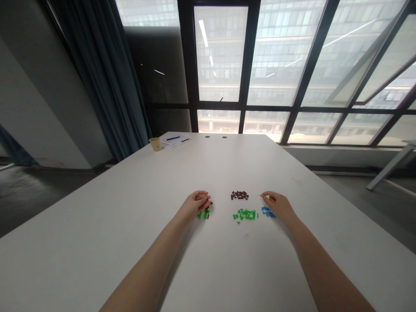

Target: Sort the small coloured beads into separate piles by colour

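My left hand (197, 202) hovers over a small mixed pile of green pieces (204, 214) and a few dark red ones. Its fingers are pressed together, and whatever may be between them is too small to make out. My right hand (275, 203) has thumb and fingertips pinched at some small yellow pieces (260, 195), partly covered by the fingers. Whether one is held I cannot tell. Under the right palm lie blue pieces (267, 212), partly hidden. Between the hands sit a heap of brown pieces (239, 195) and, nearer me, a heap of bright green pieces (246, 214).
The long white table (136, 216) runs toward large windows. At its far left stand a tan paper cup (155, 144) and paper sheets (165, 141) with a blue pen (173, 138). Two dark discs (224, 137) are at the far edge. A blue curtain (100, 78) hangs left.
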`<move>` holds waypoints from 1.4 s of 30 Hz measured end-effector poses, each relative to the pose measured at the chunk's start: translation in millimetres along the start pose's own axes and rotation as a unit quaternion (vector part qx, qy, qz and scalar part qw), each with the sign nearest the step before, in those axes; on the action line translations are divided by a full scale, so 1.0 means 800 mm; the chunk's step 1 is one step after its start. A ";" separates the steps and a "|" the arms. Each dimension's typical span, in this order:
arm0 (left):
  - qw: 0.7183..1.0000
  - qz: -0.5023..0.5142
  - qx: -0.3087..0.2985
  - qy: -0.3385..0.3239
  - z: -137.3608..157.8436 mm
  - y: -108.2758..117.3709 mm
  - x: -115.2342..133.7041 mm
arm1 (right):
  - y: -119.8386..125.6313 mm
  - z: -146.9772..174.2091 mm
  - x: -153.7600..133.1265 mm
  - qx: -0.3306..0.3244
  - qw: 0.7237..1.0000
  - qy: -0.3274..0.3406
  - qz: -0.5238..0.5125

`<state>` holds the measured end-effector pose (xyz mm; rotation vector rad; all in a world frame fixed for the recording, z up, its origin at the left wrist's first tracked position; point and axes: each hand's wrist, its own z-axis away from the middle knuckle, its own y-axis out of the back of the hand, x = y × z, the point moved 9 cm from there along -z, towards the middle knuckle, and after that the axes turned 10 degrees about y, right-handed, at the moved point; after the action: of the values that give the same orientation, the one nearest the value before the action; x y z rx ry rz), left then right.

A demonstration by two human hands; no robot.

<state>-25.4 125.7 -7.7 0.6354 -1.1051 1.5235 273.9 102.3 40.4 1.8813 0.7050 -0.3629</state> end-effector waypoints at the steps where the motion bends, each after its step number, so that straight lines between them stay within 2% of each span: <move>1: 1.000 -0.001 -0.006 -0.002 0.001 -0.002 0.001 | 0.000 0.000 -0.001 0.000 1.000 0.002 0.000; 7: 1.000 0.012 -0.025 -0.014 0.010 -0.012 0.005 | -0.003 0.000 0.001 -0.004 1.000 -0.001 -0.007; 12: 0.997 0.065 -0.036 0.001 0.014 -0.020 0.001 | -0.002 0.000 -0.002 -0.003 1.000 0.005 -0.005; 17: 0.985 0.109 -0.125 0.041 0.021 -0.046 -0.015 | 0.000 0.000 -0.008 0.001 1.000 0.014 -0.004; 21: 0.967 0.098 -0.222 0.082 0.037 -0.074 -0.031 | -0.001 0.001 -0.010 -0.002 1.000 0.014 -0.007; 24: 0.953 0.088 -0.272 0.095 0.046 -0.087 -0.036 | -0.001 0.001 -0.011 -0.004 1.000 0.016 -0.010; 33: 0.951 0.074 -0.288 0.089 0.043 -0.087 -0.037 | -0.006 0.001 -0.013 -0.011 1.000 0.010 -0.022; 37: 0.953 0.067 -0.283 0.088 0.043 -0.088 -0.039 | -0.005 0.002 -0.045 0.005 0.998 0.062 -0.024; 42: 0.954 0.044 -0.281 0.091 0.043 -0.092 -0.045 | -0.015 0.016 -0.126 0.010 0.981 0.180 -0.078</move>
<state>48.5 76.5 -1.3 0.0543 -1.3556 1.2252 189.0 63.5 81.7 1.9375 1.0993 -0.1269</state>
